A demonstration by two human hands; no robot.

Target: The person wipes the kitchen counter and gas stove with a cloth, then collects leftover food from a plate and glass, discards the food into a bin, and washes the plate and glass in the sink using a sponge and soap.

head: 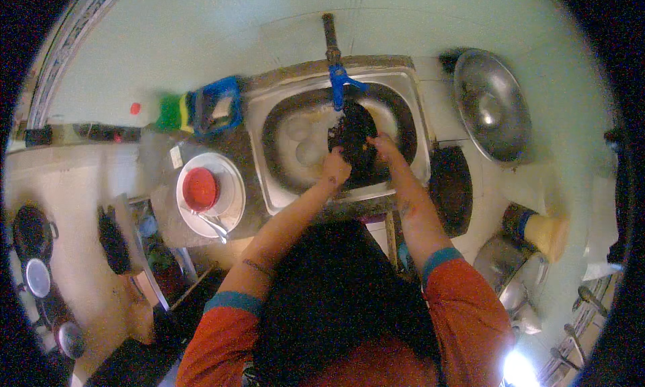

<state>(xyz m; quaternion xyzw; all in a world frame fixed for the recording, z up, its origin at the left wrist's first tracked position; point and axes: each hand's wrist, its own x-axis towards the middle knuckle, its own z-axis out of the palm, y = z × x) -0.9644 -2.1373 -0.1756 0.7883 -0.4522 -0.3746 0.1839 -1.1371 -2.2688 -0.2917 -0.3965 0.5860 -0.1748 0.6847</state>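
My left hand (336, 168) grips the near left edge of a dark, rounded pan (355, 130), tilted inside a stainless steel sink (267, 190). At its right side my right hand (382, 146) holds the same pan, the fingers partly hidden against the dark surface. Directly above hangs a tap with a blue plastic spout and lever (338, 82), its outlet over the far part of the pan. Pale water seems to splash at the pan's upper left. Blur hides the detail of the pan's surface.
Left of the sink, a white plate (238, 205) carries a red bowl (200, 189) and cutlery (214, 227). Behind them stands a blue container (229, 97) near a green one (170, 112). A large metal basin (491, 105) leans at the right wall, near a dark board-like object (451, 190).
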